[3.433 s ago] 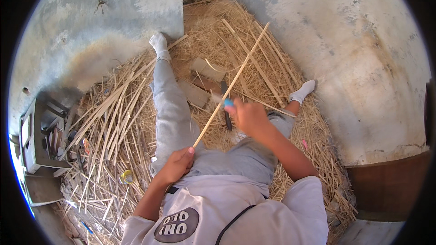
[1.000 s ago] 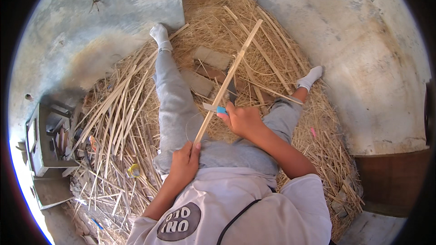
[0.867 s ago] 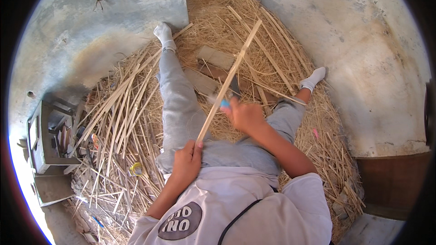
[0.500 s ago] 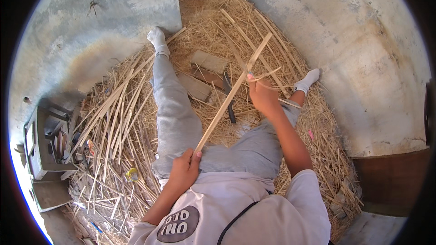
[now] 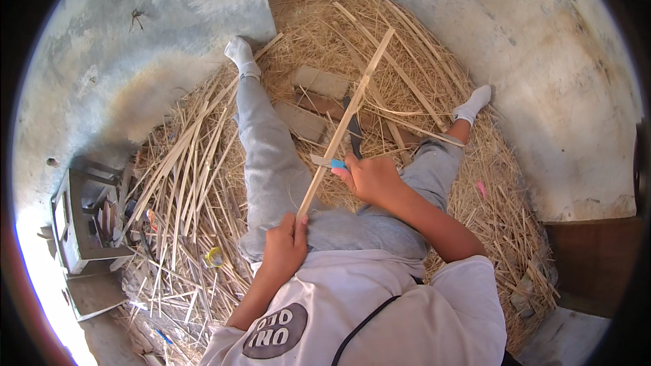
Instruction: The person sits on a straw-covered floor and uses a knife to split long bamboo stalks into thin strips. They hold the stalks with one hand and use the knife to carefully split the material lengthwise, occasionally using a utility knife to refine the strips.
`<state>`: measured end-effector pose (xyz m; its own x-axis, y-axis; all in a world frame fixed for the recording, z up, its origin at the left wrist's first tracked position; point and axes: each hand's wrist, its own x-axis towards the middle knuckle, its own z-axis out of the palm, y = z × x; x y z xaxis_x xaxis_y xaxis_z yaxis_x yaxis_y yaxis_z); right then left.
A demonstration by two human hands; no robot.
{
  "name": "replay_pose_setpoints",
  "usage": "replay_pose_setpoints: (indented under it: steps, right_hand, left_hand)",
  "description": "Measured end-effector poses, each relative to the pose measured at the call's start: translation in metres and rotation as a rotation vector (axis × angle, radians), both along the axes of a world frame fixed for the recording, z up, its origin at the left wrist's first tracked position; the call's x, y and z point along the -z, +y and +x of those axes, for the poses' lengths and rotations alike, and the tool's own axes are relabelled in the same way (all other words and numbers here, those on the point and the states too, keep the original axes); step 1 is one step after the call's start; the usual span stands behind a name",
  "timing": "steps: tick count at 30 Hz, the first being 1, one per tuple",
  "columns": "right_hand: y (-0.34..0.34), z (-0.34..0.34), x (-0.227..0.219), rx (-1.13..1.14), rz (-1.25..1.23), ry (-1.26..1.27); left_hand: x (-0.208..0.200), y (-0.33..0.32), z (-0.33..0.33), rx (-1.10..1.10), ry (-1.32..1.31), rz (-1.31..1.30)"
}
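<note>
A long pale strip of split bamboo (image 5: 352,110) slants up and away from my lap. Its near end is gripped by my left hand (image 5: 286,236), closed at my thigh. My right hand (image 5: 375,179) is closed on the blue and pink handle of a small knife (image 5: 320,160). The knife's blade lies across the lower half of the strip, a little beyond my left hand. Thin shavings curl off to the right of the strip. Past it, on the floor, a dark-handled blade tool (image 5: 354,134) is partly hidden by the strip.
Bricks (image 5: 302,122) lie between my outstretched legs. Shavings (image 5: 305,34) cover the floor, and many bamboo strips (image 5: 193,163) are heaped at my left. A wooden box frame (image 5: 85,230) stands by the left wall. Plastered walls (image 5: 488,54) close in on both sides.
My right hand has drawn back along the strip, from beyond its middle to near my left hand. The knife blade now shows. The view has shifted slightly; my left hand keeps its grip.
</note>
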<state>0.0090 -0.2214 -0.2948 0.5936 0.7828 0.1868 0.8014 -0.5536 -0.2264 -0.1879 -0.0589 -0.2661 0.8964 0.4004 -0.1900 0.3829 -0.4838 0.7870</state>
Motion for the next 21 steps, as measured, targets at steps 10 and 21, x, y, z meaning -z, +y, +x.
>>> replay_pose_setpoints:
  steps: [10,21]
  right_hand:
    - [0.008,0.016,0.005,-0.006,-0.066,0.059]
    - [-0.036,0.114,-0.020,0.374,0.063,0.128]
  left_hand:
    - [0.003,0.000,0.003,-0.003,-0.004,0.028]
    - [0.013,-0.001,-0.005,0.033,-0.033,-0.024]
